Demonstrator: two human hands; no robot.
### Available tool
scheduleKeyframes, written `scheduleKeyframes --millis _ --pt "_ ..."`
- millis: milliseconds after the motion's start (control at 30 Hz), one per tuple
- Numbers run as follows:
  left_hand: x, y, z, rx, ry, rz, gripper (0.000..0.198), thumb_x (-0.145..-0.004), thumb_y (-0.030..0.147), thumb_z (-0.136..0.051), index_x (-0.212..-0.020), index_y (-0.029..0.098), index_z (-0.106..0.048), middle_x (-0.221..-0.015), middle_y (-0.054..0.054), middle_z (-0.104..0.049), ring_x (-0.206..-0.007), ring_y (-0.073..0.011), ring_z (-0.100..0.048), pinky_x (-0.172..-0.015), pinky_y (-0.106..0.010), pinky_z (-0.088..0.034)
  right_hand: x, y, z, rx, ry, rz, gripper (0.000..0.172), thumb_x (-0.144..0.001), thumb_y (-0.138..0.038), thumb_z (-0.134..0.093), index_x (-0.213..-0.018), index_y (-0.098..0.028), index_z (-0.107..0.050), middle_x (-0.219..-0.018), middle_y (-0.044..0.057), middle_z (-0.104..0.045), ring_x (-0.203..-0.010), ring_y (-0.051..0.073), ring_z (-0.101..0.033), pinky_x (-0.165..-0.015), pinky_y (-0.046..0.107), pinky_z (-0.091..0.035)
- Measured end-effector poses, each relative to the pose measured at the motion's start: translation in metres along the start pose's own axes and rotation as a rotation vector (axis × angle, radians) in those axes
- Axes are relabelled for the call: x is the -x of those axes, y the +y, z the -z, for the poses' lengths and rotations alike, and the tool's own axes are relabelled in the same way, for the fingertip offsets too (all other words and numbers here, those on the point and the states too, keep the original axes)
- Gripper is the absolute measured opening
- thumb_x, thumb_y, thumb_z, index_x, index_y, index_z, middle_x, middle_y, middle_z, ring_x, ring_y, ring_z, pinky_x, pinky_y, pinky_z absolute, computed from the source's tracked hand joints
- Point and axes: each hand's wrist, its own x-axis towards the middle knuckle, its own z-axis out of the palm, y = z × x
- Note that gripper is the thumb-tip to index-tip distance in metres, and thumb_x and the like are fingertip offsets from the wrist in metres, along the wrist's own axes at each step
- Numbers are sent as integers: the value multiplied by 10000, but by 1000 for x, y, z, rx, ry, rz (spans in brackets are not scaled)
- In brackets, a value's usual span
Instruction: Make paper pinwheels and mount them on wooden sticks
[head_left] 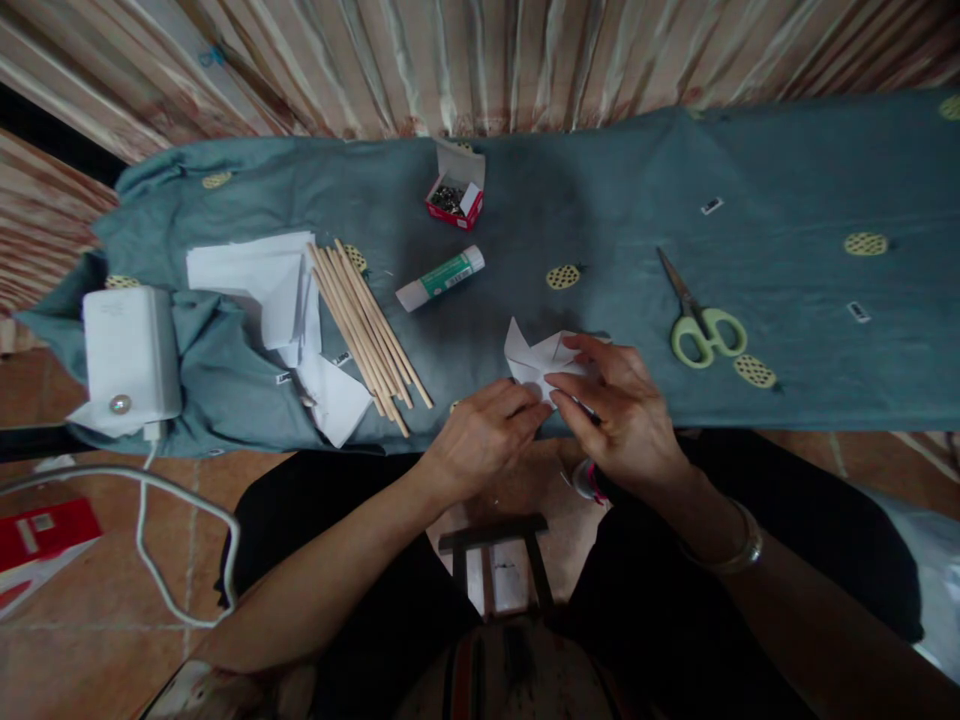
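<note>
A white paper pinwheel [536, 358] with pointed, folded blades is between my two hands at the front edge of the cloth-covered table. My left hand [487, 430] is closed on its lower left part, the fingertips pressed together near the centre. On the right side my right hand [619, 405] pinches a blade, with the thumb and forefinger on the paper. Part of the paper is hidden behind the fingers. Beyond it lies a glue stick [442, 278], with a small open red box [455, 200] of metal pins or tacks farther back.
Wooden sticks [367, 330] lie in a bundle to the left, beside white paper sheets [259, 290]. Green-handled scissors [701, 325] rest on the right. A white device [131, 355] with a cable [142, 520] stands at the left end. Pleated curtain [480, 60] hangs behind the table.
</note>
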Motion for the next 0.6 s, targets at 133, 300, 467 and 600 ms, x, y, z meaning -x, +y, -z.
scheduleKeyframes --millis 133,300,467,600 --pt "0 0 0 1 -13 5 245 -974 171 -447 -1015 121 -684 -932 -88 -678 -858 -178 -623 -727 -297 -580 1 -2 0 39 -9 12 202 -921 -258 -539 -1032 -278 -707 -1355 60 -560 -1132 285 -553 -961 500 -496" --pt "1 -1 0 10 15 -15 254 -979 173 -432 -1039 109 -671 -929 -87 -680 -848 -180 -615 -721 -299 -577 2 -6 -3 70 -34 28 224 -912 -204 -502 -1028 -236 -692 -1370 100 -552 -1185 320 -527 -992 527 -452" --pt "0 -1 0 18 45 -31 239 -969 175 -459 -1045 93 -671 -899 -85 -674 -819 -180 -609 -698 -297 -566 5 -8 -9 70 -29 34 271 -936 -195 -430 -1078 -234 -657 -1386 110 -550 -1240 329 -500 -993 543 -428" --pt "-1 1 -1 1 55 -4 229 -965 185 -470 -971 105 -685 -850 -74 -648 -778 -169 -599 -670 -282 -545 7 -8 -13 139 -30 71 304 -947 -188 -398 -1137 -241 -629 -1390 110 -556 -1237 312 -501 -932 520 -452"
